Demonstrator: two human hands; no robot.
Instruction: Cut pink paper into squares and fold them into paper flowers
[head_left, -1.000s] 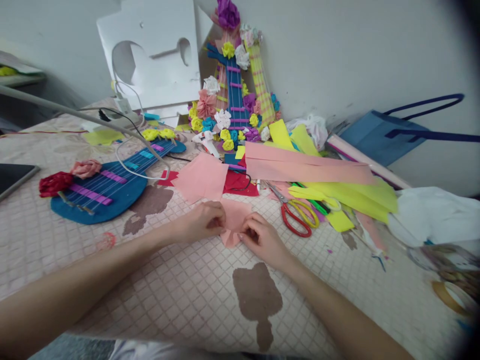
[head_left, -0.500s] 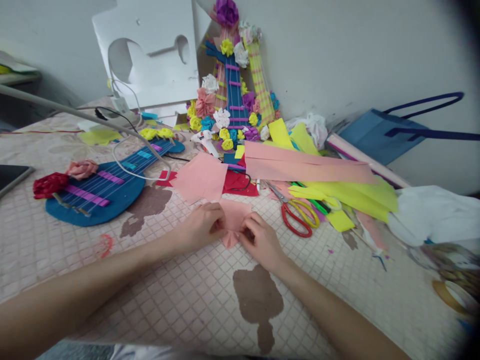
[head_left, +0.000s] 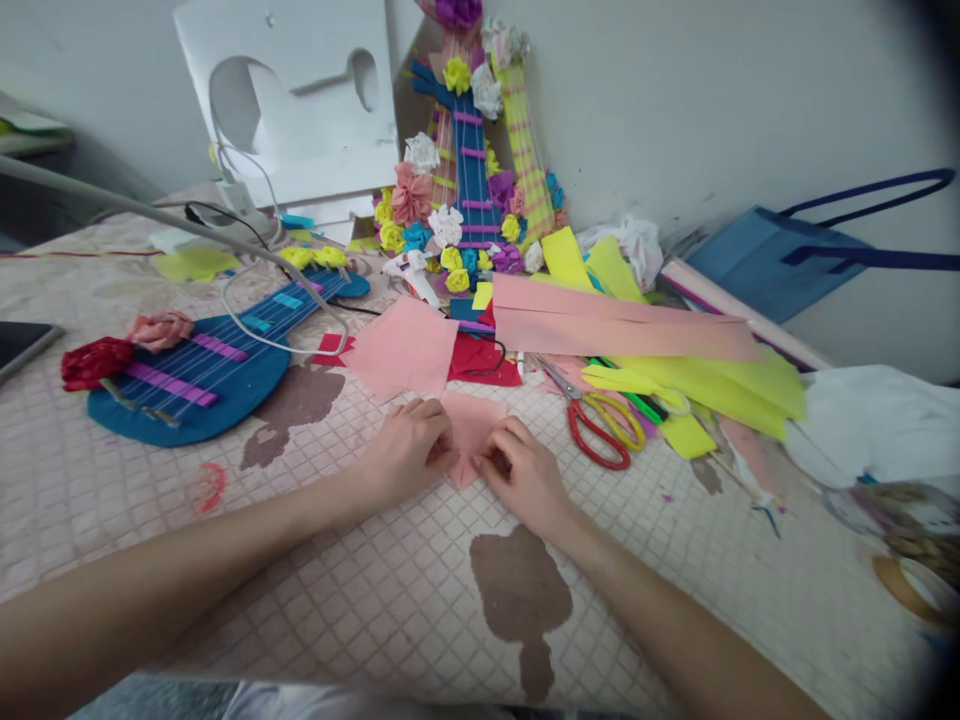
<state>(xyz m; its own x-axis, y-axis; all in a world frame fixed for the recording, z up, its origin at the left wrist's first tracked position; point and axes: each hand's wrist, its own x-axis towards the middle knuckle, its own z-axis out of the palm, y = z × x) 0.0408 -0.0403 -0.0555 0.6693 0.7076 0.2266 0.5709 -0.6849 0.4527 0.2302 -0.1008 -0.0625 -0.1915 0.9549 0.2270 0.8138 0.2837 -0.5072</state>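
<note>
A small pink paper piece [head_left: 472, 425] lies on the checked tablecloth [head_left: 360, 590] in the middle of the view. My left hand [head_left: 405, 455] pinches its left edge with curled fingers. My right hand [head_left: 525, 475] pinches its right edge, fingers also curled. The two hands are almost touching, and the lower part of the paper is hidden between them. A larger pink paper sheet [head_left: 405, 350] lies just behind the hands.
Red-and-yellow scissors [head_left: 596, 420] lie right of my hands. Long pink strips [head_left: 615, 330] and yellow paper [head_left: 720, 385] lie behind them. A blue paper guitar [head_left: 202, 360] with paper roses lies at left. Flower-covered guitars [head_left: 469, 170], a glue gun [head_left: 412, 272] and a blue bag [head_left: 780, 265] stand at the back.
Both hands have closed in on the small pink paper, bunching it narrower. The view has shifted slightly.
</note>
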